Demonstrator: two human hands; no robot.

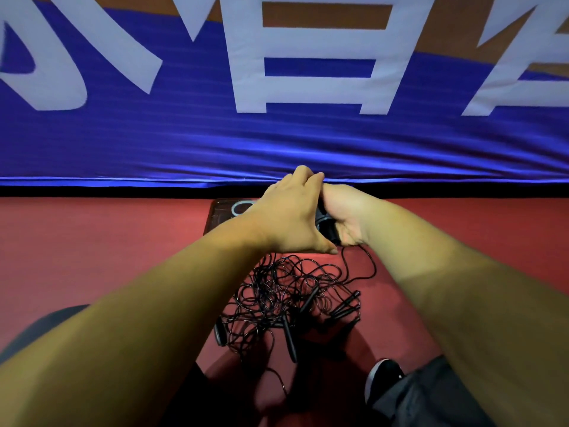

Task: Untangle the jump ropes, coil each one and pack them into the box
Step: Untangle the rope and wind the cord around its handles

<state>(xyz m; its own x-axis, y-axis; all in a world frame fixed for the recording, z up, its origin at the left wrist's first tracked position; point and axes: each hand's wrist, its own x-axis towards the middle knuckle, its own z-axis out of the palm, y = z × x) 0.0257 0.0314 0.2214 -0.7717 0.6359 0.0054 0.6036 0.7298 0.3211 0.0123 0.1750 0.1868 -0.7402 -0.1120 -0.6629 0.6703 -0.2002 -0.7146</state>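
A tangle of black jump ropes (pixel 289 300) with several black handles lies on the red floor between my knees. My right hand (pixel 345 214) grips a black bundle of rope and handle (pixel 327 224) just above the far side of the tangle. One cord (pixel 371 269) trails from that hand down into the pile. My left hand (pixel 289 217) reaches across and lies against the right hand, back up, thumb stretched out; its fingertips are hidden. Behind the hands sits a dark box (pixel 215 218) with a pale ring-shaped coil (pixel 238 208) inside, mostly covered by my left hand.
A blue banner (pixel 277 143) with large white characters hangs right behind the box, its lower edge at floor level. My black shoe (pixel 381 377) and grey trouser legs (pixel 431 399) frame the pile at the bottom. Red floor (pixel 107 241) spreads to both sides.
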